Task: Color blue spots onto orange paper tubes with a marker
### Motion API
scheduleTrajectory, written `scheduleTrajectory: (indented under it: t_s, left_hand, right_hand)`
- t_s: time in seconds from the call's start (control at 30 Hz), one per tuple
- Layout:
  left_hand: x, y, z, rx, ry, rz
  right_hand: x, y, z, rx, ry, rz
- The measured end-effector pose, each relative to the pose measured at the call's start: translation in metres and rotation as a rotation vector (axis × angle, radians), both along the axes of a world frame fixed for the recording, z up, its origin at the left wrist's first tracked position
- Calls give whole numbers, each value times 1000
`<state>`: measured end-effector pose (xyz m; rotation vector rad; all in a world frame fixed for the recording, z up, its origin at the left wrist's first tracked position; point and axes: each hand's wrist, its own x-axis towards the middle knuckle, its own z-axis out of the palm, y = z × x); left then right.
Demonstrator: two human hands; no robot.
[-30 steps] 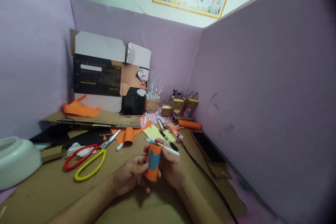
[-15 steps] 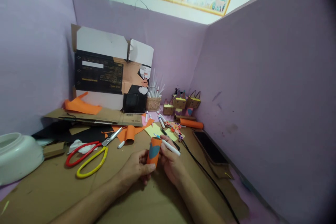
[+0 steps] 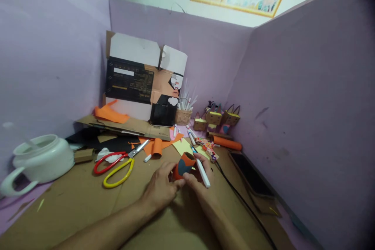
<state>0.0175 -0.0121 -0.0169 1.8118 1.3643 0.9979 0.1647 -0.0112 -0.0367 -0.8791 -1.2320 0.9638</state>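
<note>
An orange paper tube (image 3: 185, 165) with a blue-grey heart shape on its side is held tilted above the cardboard mat. My left hand (image 3: 164, 185) grips it from the left, fingers behind and thumb near its lower edge. On the right, my right hand (image 3: 200, 179) has a white marker (image 3: 202, 172) between thumb and fingers, its blue tip pointing up and away. The right thumb reaches to the tube's lower edge. Some of the fingers behind the tube are hidden.
Scissors (image 3: 130, 161) with red and yellow handles lie left of my hands, near a white pot (image 3: 43, 158). A black phone (image 3: 250, 174) and a black cable (image 3: 240, 199) are on the right. Behind stand a marker basket (image 3: 183, 117), cardboard figures (image 3: 213, 117) and an orange roll (image 3: 227, 143).
The view has swung left. The tube has tilted and turned in my hands, and the marker now slants more steeply. My right thumb has moved to the tube's lower edge.
</note>
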Motion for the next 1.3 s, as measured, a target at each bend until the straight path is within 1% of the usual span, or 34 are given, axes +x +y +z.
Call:
scheduleTrajectory:
  t_s: [0.1,0.17,0.23,0.3,0.4,0.57,0.63,0.7,0.73,0.77,0.83,0.9,0.93,1.0,1.03,1.1,1.17,1.23,1.3]
  left_hand:
    - [2,3,1,-62,-37,58]
    - [3,5,3,-116,-6,113]
    - [6,5,6,-171,114,192]
    - [9,4,9,-183,254,245]
    - [13,1,13,-119,354,213]
    - [17,-3,10,-73,382,118]
    - [16,-3,7,-54,377,60]
    - [9,1,6,-37,358,7]
    - [3,5,8,-30,343,-13]
    - [-3,11,11,-29,307,4]
    - [-19,28,22,-41,299,135]
    - [-32,49,36,-32,378,332]
    - [-37,60,43,-44,437,384]
    - [-39,80,53,-57,561,410]
    - [-38,88,55,-61,615,422]
    - [-33,100,53,-112,665,404]
    - [-30,107,49,-165,667,369]
    - [-30,107,44,-174,661,353]
    - [-32,99,40,-138,607,338]
  right_hand:
    - [-3,0,1,-19,9,2]
    - [-7,1,0,-37,0,2]
    - [-12,2,-2,-68,-38,6]
    - [-15,3,-4,-84,-93,-12]
    - [-17,4,-3,-87,-191,-92]
    - [-16,5,1,-95,-329,-278]
    - [-14,6,0,-90,-357,-316]
    - [-11,6,-1,-85,-366,-320]
    - [-10,6,-2,-86,-359,-318]
    - [-8,6,-2,-90,-348,-320]
    - [-5,7,-2,-109,-334,-332]
    - [-3,7,0,-132,-346,-343]
    - [-3,7,2,-140,-356,-337]
    - [-3,7,4,-148,-366,-315]
    - [-3,7,5,-152,-365,-308]
    - [-3,7,5,-164,-360,-305]
    - [-3,8,5,-177,-368,-320]
    - [-3,8,5,-184,-388,-330]
    - [-3,8,5,-176,-405,-307]
